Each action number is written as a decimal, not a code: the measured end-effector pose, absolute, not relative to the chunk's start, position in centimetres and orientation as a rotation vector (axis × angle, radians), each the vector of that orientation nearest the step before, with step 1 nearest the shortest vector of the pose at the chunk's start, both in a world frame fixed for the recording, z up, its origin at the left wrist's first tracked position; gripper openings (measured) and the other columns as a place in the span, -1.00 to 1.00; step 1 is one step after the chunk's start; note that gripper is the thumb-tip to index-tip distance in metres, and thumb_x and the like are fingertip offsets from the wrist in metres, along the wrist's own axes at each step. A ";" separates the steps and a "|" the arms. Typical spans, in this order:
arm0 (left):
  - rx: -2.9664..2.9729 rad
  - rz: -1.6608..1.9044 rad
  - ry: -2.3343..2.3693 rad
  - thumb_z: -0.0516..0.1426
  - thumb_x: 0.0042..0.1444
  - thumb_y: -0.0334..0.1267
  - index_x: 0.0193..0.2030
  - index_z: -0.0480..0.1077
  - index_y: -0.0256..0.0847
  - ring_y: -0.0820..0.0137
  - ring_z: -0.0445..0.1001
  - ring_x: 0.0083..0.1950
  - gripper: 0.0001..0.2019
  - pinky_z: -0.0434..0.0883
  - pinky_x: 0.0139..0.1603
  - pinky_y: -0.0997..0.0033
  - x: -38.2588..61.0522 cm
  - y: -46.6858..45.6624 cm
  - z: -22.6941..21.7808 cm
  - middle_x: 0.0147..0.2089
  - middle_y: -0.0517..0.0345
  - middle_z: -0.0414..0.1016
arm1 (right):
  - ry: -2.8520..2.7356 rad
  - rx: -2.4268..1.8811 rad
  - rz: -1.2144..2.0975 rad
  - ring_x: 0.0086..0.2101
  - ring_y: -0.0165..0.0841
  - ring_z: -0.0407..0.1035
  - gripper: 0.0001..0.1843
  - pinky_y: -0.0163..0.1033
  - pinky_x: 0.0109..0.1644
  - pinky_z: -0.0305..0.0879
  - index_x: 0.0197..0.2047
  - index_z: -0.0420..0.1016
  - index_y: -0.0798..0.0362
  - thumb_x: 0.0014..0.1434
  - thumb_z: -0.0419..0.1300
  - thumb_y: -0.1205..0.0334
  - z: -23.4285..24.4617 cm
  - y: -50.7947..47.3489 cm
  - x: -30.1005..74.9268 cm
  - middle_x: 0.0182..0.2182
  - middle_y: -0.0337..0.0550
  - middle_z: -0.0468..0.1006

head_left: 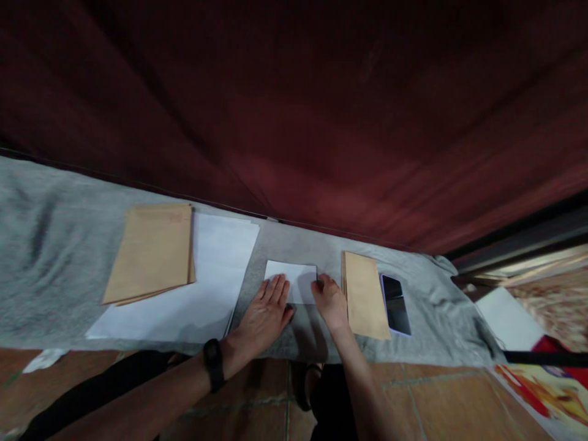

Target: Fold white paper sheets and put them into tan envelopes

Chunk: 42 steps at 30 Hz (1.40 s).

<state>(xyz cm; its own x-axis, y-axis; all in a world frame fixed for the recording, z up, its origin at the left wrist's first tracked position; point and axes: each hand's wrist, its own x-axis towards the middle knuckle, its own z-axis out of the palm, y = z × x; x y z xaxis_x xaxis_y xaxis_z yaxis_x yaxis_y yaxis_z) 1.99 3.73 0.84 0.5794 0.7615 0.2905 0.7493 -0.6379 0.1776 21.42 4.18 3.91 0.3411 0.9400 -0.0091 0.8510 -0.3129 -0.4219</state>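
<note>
While the left hand (266,312) lies flat and spread, palm down, on the near left corner of the small white sheet (294,277), the right hand (329,301) sits at that sheet's right edge with its fingers curled. From where I stand I cannot tell whether they nip the edge or only press on it. The sheet lies in the middle of the bench, on the grey cloth (55,257), between the two hands and partly under them. It looks much smaller than the loose white sheets (215,294) off to the left, so I judge it has already been folded down and is being flattened or creased now.

As for what is done and what is left: one pile of brown envelopes (151,254) rests on top of those larger white sheets, well to the left. A second, narrower pile of envelopes (365,294) lies just beside the right hand, with a dark phone (395,304) touching its far side. I cannot see whether any envelope in either pile has paper inside. The sheet under the hands is in no envelope, and a good many flat sheets lie unfolded, so to my eye the work is partway through this one sheet, with plenty of paper waiting.

A black band (214,364) rings the left wrist, and a dark red curtain (294,110) hangs behind the bench.
</note>
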 end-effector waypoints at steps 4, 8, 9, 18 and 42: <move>2.773 0.577 1.337 0.00 0.30 -0.14 0.33 0.27 -0.47 0.02 0.20 0.46 -0.44 0.14 0.44 -0.04 2.2 4.1 0.5 0.40 -0.34 0.26 | -1.305 -2.064 0.683 -0.29 -0.24 0.52 -0.86 -0.25 -0.26 0.31 -0.24 0.56 0.01 0.16 0.20 0.20 3.7 5.0 22.1 -0.39 -0.13 0.62; 2.759 0.600 1.374 0.00 0.30 -0.11 0.33 0.29 -0.42 0.00 0.30 0.39 -0.45 0.26 0.35 -0.01 2.7 4.4 1.1 0.36 -0.31 0.34 | -1.229 -1.882 0.874 -0.48 -0.35 0.39 -0.80 -0.31 -0.41 0.23 -0.51 0.45 -0.01 0.07 0.23 0.10 4.4 5.9 22.6 -0.59 -0.30 0.45; 2.756 0.613 1.380 0.00 0.31 -0.13 0.34 0.28 -0.40 0.01 0.33 0.36 -0.46 0.28 0.33 0.01 2.9 4.5 1.5 0.35 -0.29 0.36 | -1.219 -1.844 0.905 -0.51 -0.37 0.35 -0.76 -0.33 -0.44 0.21 -0.51 0.44 -0.01 0.08 0.22 0.04 4.9 6.1 22.5 -0.62 -0.33 0.41; 2.064 1.017 1.317 -0.07 0.36 -0.18 0.17 0.46 -0.26 0.10 0.49 0.13 -0.59 0.42 0.18 0.09 3.2 8.4 6.7 0.09 -0.11 0.57 | -0.864 -1.285 1.236 -0.41 -0.38 0.43 -0.44 -0.30 -0.34 0.36 -0.31 0.54 0.05 0.06 0.22 -0.34 7.5 6.0 20.3 -0.40 -0.15 0.58; 1.623 0.990 1.378 0.04 0.07 -0.52 0.39 0.19 -0.25 0.24 0.54 -0.02 -0.32 0.49 0.10 0.13 1.5 9.2 3.2 0.07 -0.04 0.51 | -1.314 -1.751 0.667 -0.51 -0.39 0.25 -0.41 -0.27 -0.39 0.19 0.19 0.40 0.08 0.10 0.17 0.08 3.6 5.9 23.5 -0.52 -0.38 0.34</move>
